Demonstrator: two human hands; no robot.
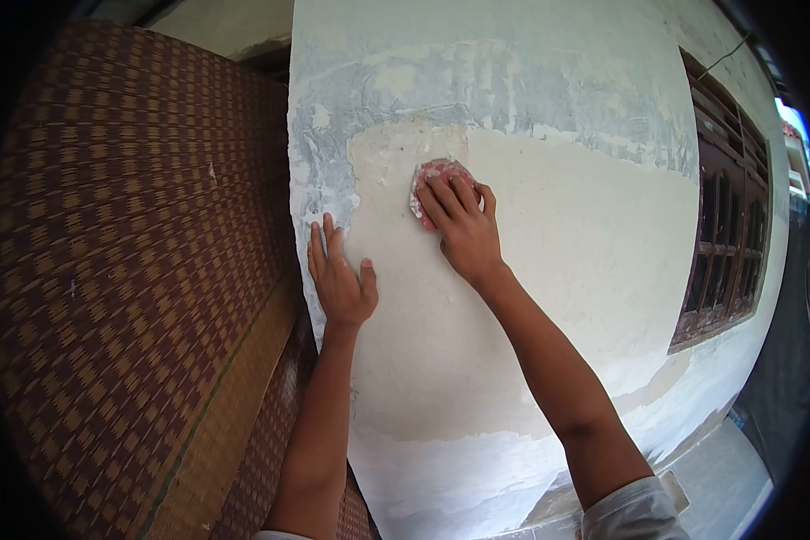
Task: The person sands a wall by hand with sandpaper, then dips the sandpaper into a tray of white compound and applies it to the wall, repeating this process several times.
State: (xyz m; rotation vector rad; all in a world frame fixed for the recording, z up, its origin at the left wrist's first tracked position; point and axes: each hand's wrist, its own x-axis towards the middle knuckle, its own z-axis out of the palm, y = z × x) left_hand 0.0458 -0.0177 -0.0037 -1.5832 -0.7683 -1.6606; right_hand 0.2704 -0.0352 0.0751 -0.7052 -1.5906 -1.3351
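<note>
My right hand (466, 236) presses a flat red pad (430, 176), smeared with white, against the wall (549, 270). Its fingers curl over the pad and hide part of it, so whether it is sandpaper or a sponge I cannot make out. Lower and to the left, my left hand (340, 286) lies on the wall near its left corner, fingers stretched and thumb apart, holding nothing. Beige covers the wall's middle; a rough grey-white band (504, 85) runs above it, and white patches show along the bottom.
A brown-and-tan woven mat (144, 225) stands along the left, close to the wall's corner. On the right, a dark wooden window (727, 225) with bars is set into the wall. A pale ledge (720, 481) lies at the lower right.
</note>
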